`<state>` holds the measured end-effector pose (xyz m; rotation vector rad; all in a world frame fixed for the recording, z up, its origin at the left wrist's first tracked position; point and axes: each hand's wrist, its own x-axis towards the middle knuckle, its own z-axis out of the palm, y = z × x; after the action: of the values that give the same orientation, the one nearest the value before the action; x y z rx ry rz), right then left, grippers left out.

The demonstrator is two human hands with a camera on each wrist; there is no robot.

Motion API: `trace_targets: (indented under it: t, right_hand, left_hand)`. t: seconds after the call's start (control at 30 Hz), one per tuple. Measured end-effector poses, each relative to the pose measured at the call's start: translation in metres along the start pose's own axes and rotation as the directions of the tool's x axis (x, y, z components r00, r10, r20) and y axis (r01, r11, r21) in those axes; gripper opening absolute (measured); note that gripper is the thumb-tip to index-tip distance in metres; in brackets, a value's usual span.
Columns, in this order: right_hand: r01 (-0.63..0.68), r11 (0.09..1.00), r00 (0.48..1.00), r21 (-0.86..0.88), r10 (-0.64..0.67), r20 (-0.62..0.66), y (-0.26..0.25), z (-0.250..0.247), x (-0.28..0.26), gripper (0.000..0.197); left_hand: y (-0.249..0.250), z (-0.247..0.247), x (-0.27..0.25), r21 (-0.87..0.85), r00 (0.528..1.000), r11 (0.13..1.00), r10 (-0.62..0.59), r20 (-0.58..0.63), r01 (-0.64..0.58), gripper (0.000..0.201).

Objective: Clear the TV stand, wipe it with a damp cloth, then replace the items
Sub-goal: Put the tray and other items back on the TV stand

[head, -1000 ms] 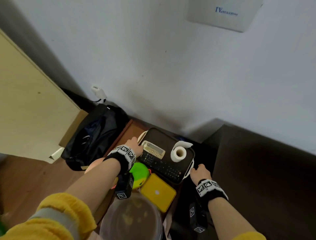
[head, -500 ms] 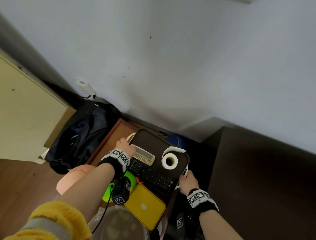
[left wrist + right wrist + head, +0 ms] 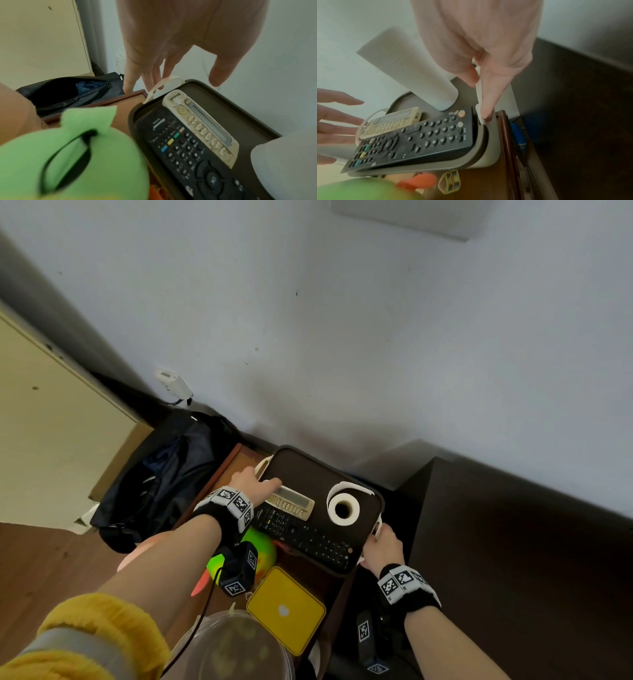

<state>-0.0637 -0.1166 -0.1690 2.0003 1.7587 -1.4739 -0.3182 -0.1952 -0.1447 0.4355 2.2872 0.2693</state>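
Note:
A dark tray (image 3: 298, 470) with white handles sits on the wooden TV stand (image 3: 226, 470). It carries a black remote (image 3: 305, 537), a beige remote (image 3: 291, 503) and an upright paper roll (image 3: 343, 508). My left hand (image 3: 255, 482) is at the tray's left end. Its straight fingers are spread around the left handle (image 3: 171, 79) and its thumb reaches over the tray. My right hand (image 3: 477, 88) pinches the right handle (image 3: 479, 97) between thumb and forefinger.
On the stand in front of the tray lie a green plush toy (image 3: 260, 549), a yellow box (image 3: 286, 609) and a clear domed lid (image 3: 236, 648). A black bag (image 3: 164, 477) slumps on the floor to the left. A dark cabinet (image 3: 513, 559) stands close on the right, and the wall is right behind.
My left hand has loosened at the left handle, and its thumb now lies out over the tray. The right hand keeps its hold. The tray stays about where it was.

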Motion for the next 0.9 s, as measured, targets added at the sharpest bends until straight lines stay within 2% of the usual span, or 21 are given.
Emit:
trace_targets:
  t: [0.23,0.4,0.57,0.73,0.9]
  right_hand:
    - [0.071,0.996,0.995,-0.047,-0.074,-0.065,-0.038,-0.041,-0.028,0.010]
    - [0.134,0.990,0.983,-0.051,-0.139,-0.122,-0.055,-0.063,-0.055,0.020]
    - [0.175,0.981,0.970,-0.081,-0.186,-0.158,-0.057,-0.068,-0.083,0.019]
    - [0.180,0.979,0.963,-0.093,-0.195,-0.185,-0.048,-0.071,-0.106,0.018]
    - [0.156,0.982,0.956,-0.110,-0.179,-0.234,-0.034,-0.087,-0.124,0.019]
  left_hand:
    - [0.025,-0.041,-0.034,-0.004,0.992,0.995,0.099,-0.083,-0.100,0.063]
    - [0.036,-0.068,-0.066,-0.026,0.974,0.984,0.173,-0.145,-0.179,0.048]
    - [0.032,-0.085,-0.094,-0.103,0.979,0.978,0.166,-0.122,-0.179,0.060]
    - [0.018,-0.087,-0.112,-0.082,0.971,0.974,0.198,-0.133,-0.210,0.035]
    - [0.023,-0.084,-0.140,-0.094,0.971,0.969,0.220,-0.092,-0.229,0.036]
